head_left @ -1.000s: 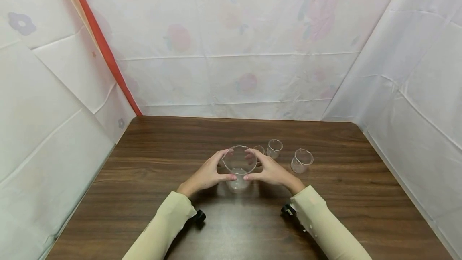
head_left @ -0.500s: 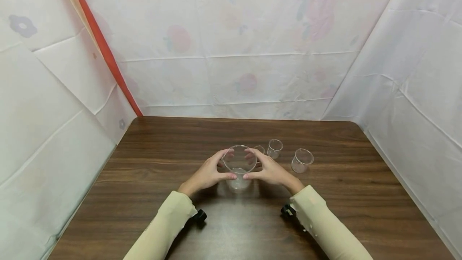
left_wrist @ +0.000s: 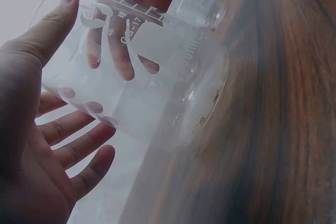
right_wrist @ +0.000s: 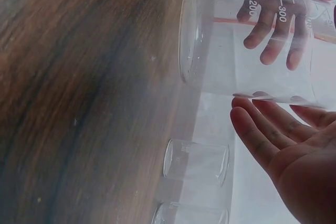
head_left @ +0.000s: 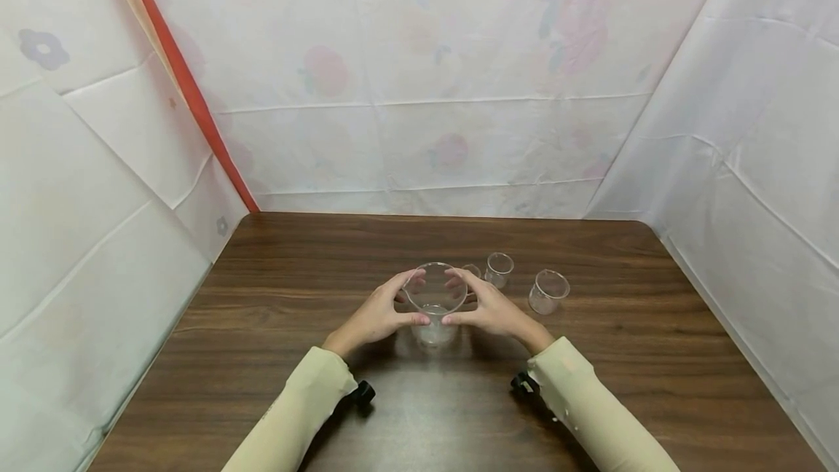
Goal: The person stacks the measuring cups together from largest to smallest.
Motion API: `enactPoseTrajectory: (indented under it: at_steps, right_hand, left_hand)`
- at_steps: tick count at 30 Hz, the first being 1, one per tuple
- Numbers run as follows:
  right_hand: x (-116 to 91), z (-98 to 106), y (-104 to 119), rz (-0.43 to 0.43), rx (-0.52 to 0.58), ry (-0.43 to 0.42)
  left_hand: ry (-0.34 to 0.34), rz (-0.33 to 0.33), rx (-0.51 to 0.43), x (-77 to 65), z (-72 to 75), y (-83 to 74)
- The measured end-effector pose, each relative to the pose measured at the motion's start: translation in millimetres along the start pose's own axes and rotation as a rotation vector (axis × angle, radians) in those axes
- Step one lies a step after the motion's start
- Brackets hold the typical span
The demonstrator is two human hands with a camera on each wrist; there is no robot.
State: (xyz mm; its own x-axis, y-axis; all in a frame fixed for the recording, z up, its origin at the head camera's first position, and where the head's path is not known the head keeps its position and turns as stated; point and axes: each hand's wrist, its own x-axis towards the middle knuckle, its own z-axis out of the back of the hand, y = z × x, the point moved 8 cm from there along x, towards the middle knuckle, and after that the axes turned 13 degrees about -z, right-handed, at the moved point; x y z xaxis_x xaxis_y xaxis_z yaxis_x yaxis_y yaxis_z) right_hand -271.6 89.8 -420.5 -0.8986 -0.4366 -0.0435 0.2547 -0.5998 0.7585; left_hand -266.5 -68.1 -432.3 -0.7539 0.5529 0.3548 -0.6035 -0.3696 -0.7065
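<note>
A large clear glass beaker [head_left: 435, 335] with white volume marks stands upright between my two hands, mouth up. My left hand [head_left: 380, 315] grips its left side, thumb on the near wall and fingers round toward the far wall. From the other side my right hand [head_left: 493, 310] holds it in the same way, and the two thumbs nearly meet in front. The left wrist view shows white print on the beaker's wall [left_wrist: 152, 100] and some dark specks at its base. Nothing shows inside the glass.
Smaller glass beakers stand to the right of my hands: one farther right [head_left: 549, 293], one toward the back [head_left: 499, 271], and one [head_left: 473, 269] partly hidden behind my right hand. White sheets [head_left: 406, 144] enclose the dark wooden table [head_left: 295, 253] at back and sides.
</note>
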Motion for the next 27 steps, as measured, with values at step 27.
enactPoseTrajectory:
  at_steps: [27]
  right_hand:
    - [-41,3,1,0.018,-0.007,-0.034]
  left_hand:
    - [0.017,-0.076,-0.01,-7.1,-21.5,-34.8]
